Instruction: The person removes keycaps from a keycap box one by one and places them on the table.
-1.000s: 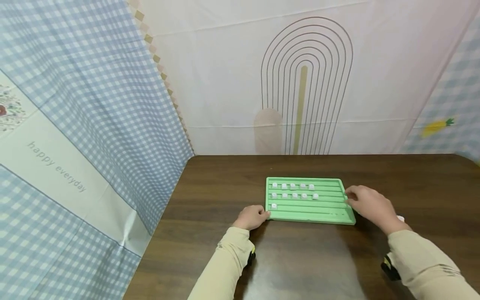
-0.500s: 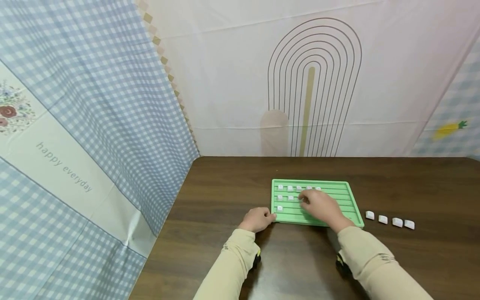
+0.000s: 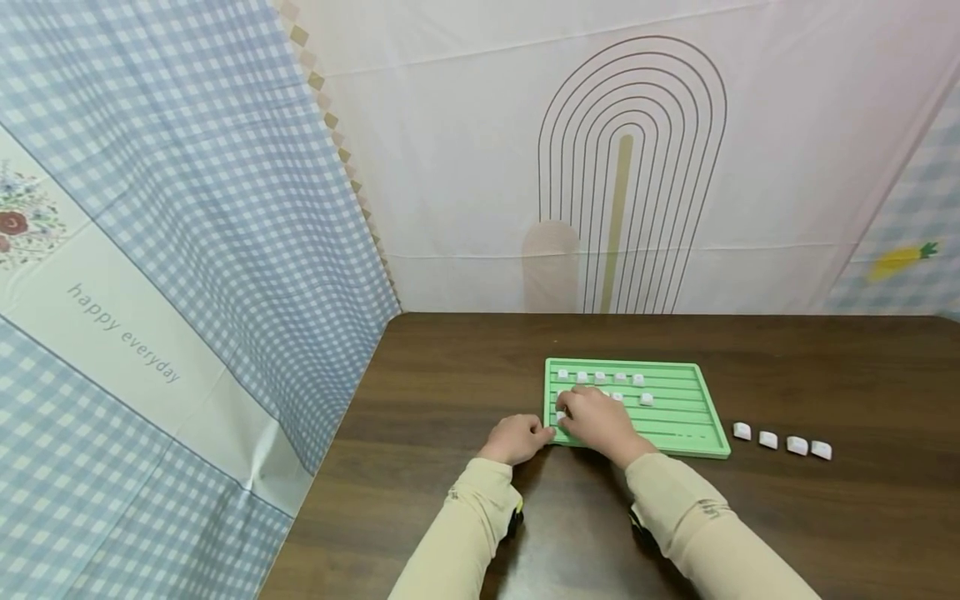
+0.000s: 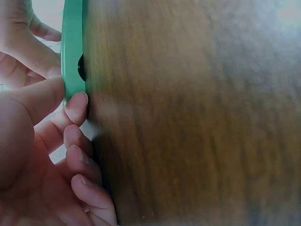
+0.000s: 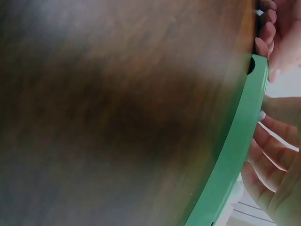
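In the head view a green ridged tray (image 3: 667, 415) lies on the table, with white keycaps (image 3: 647, 400) standing in rows on it. My left hand (image 3: 516, 438) pinches the tray's near left corner between thumb and forefinger, as the left wrist view also shows. My right hand (image 3: 600, 423) is over the left part of the tray, fingers bent down at the third row. Between its thumb and forefinger a small white keycap (image 5: 262, 114) peeks out in the right wrist view. The right hand hides part of the second and third rows.
Several loose white keycaps (image 3: 797, 446) lie in a line on the brown table (image 3: 450, 367), right of the tray. A pale printed curtain (image 3: 465, 167) hangs behind the table, and a blue checked one (image 3: 225, 167) at the left.
My right hand has moved left, from the tray's right edge across the second row to the left end of the third row. The left hand still holds the corner.
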{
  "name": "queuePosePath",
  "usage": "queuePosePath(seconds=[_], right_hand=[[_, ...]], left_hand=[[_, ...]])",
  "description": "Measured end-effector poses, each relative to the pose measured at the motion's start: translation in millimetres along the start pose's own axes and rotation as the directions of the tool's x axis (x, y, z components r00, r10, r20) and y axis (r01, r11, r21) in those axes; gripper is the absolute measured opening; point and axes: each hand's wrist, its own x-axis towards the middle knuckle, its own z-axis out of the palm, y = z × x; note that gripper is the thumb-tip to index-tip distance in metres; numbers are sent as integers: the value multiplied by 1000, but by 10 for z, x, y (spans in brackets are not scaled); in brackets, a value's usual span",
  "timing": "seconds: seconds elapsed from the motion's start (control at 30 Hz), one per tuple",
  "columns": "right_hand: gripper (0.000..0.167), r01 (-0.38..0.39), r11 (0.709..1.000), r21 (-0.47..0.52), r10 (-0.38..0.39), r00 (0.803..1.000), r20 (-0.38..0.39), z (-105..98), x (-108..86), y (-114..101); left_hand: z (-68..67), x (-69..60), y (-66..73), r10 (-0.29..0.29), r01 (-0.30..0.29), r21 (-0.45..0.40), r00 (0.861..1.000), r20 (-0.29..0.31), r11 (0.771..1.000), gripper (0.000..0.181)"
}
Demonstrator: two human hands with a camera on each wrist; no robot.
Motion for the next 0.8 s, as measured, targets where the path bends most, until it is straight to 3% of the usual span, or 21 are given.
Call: queuePosePath(seconds=[0.13, 0.37, 0.6, 0.8], right_hand=[[11, 13, 1000, -16, -13, 1000, -20, 0, -9, -10], [15, -20, 998, 55, 19, 1000, 3, -102, -89, 137], [20, -62, 996, 62, 62, 998, -4, -410, -332, 630], [26, -194, 980, 48, 194, 981, -4, -761, -705, 1152]], left_hand=[[5, 5, -3, 6, -6, 2, 1000, -3, 1000, 38], [15, -7, -6, 14, -14, 3, 1000, -6, 1000, 36], [10, -40, -6, 4, -3, -28, 1000, 14, 1000, 37], [17, -47, -18, 14, -13, -31, 1000, 17, 999, 38]])
